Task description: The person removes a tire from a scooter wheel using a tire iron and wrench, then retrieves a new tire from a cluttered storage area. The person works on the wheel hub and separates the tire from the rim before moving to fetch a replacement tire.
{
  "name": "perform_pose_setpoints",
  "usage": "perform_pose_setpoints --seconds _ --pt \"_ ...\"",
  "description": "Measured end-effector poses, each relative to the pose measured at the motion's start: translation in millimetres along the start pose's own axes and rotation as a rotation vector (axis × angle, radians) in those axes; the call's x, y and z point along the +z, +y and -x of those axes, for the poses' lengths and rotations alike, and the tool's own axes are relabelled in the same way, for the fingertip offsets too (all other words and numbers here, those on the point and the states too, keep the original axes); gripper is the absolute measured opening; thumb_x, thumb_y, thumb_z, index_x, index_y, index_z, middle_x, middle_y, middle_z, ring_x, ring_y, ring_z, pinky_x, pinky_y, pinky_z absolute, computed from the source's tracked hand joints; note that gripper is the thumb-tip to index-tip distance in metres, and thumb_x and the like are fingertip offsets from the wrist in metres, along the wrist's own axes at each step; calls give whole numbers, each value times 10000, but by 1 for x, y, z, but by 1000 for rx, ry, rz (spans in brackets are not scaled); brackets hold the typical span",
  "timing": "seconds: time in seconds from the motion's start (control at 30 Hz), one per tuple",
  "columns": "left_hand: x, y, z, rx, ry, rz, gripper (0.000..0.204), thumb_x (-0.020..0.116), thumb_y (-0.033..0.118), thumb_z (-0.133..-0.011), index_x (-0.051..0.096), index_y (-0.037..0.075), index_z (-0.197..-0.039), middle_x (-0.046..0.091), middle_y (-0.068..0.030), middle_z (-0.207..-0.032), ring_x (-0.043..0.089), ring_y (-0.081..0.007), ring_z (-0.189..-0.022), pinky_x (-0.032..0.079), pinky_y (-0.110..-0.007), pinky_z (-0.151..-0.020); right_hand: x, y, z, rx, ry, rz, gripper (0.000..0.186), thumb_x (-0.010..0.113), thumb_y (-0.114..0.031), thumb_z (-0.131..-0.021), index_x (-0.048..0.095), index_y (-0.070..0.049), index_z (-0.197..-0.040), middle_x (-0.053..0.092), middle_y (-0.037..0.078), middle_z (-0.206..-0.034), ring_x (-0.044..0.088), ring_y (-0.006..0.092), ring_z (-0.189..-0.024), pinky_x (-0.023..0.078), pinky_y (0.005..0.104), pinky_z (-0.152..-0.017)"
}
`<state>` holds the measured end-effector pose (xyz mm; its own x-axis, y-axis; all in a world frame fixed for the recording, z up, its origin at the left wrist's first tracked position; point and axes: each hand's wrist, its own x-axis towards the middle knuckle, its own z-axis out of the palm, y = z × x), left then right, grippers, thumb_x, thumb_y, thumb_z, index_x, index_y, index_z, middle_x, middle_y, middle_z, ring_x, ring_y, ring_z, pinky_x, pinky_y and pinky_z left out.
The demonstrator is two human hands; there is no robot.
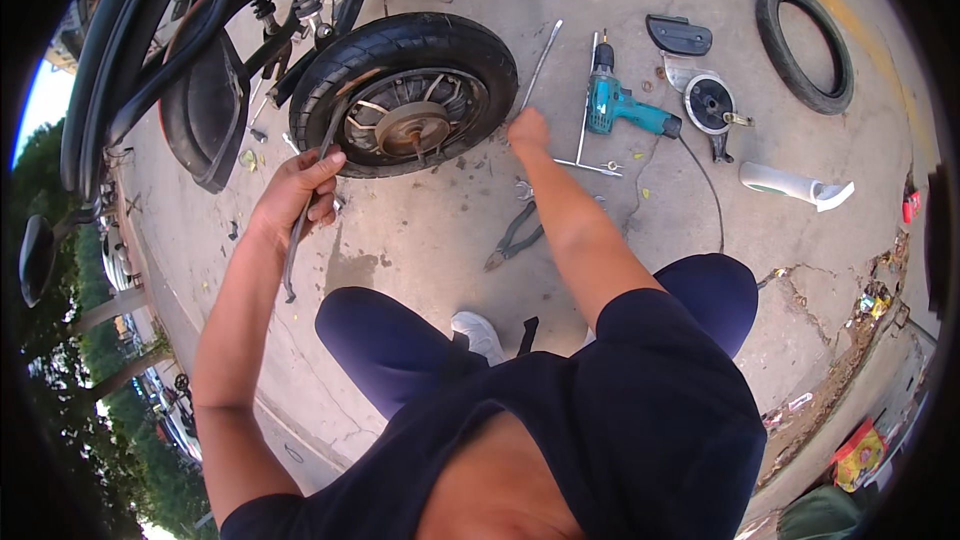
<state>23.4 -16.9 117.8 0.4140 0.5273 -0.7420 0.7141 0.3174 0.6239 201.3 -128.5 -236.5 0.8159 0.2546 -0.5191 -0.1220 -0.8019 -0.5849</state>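
A motorbike wheel with a black tyre (465, 45) and a dusty metal hub (412, 128) lies at the upper left centre. My left hand (305, 185) is closed round a dark tyre lever (293, 260) at the wheel's near left rim. The lever's upper part crosses the tyre; whether its tip sits under the bead I cannot tell. To the right of the wheel, my right hand (529, 130) is in a fist at the near end of a slim metal bar (542, 62), which points away from me. Its fingers are partly hidden by the back of the hand.
Right of my hand lie a T-handle wrench (583, 125), a teal corded drill (625, 108), pliers (515, 235), a brake plate (708, 102), a black cover (679, 36), a loose tyre (847, 80) and a white bottle (785, 183). The motorbike (225, 15) stands at upper left.
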Motion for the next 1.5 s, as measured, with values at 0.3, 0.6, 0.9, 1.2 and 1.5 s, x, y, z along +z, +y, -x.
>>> perform_pose_setpoints --seconds 0.3,0.6,0.9,1.2,1.5 --pt "-23 38 -30 5 50 -463 220 541 198 -896 502 -5 -970 326 40 -514 309 -78 -331 313 -277 -335 -4 35 -52 -42 210 -327 272 566 -153 -756 615 91 -867 635 296 -902 639 433 -764 507 464 -661" --pt "-32 34 -28 -75 97 -538 231 489 252 -932 490 27 -987 371 1 -532 319 -100 -336 320 -296 -324 -150 -33 108 243 -200 -1142 112 425 -140 -954 443 -69 -869 358 -15 -589 335 74 -416 233 261 -341" --pt "-3 46 -43 -155 215 -414 344 468 294 -964 423 86 -694 302 23 -494 260 -96 -370 269 -293 -348 -196 -2 164 -7 -510 -742 264 396 -170 -976 451 -71 -1214 333 -33 -565 303 65 -389 242 243 -343" --pt "2 40 -49 -116 188 -228 301 495 258 -947 464 79 -706 281 25 -495 263 -108 -365 268 -301 -353 -182 -33 91 -159 -567 -677 331 390 -135 -954 424 -77 -1278 398 -4 -584 362 93 -412 279 272 -348" --pt "12 51 -43 -19 199 -548 211 513 67 -750 596 -62 -604 573 -154 -538 611 -287 -478 487 -418 -437 -166 -3 92 -330 -430 -553 456 400 -127 -945 332 -11 -1380 472 66 -709 467 169 -573 395 315 -498"
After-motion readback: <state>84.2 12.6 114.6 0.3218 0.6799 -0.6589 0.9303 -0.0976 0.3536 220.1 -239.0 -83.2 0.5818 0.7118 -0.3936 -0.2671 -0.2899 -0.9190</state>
